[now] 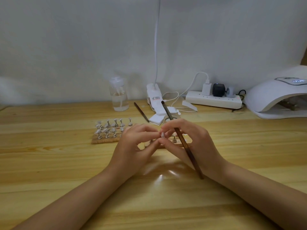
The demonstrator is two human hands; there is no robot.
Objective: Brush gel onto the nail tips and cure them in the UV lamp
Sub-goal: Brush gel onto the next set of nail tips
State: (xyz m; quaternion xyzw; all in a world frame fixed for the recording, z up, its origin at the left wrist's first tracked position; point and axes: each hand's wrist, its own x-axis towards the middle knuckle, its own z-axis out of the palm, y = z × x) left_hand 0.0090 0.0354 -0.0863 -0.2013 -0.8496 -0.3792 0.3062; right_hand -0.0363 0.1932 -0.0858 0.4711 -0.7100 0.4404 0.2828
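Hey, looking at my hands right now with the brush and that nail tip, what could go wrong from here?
1. The brush sits loosely across your right hand while both hands pinch the nail tip; it may slip or smear gel.
2. Your left hand hovers right beside the stand of nail tips; a nudge might topple some.
3. The small jar behind your fingers could get knocked.

Near table (49, 171) free; nail stands (108, 130) block left.

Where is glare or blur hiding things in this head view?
Head view: a bright glare patch on the table just below the hands; the bottle at the back is soft and hazy; the nail tip between left hand and right hand is small and blurred; wide-angle bending curves the table's far edge.
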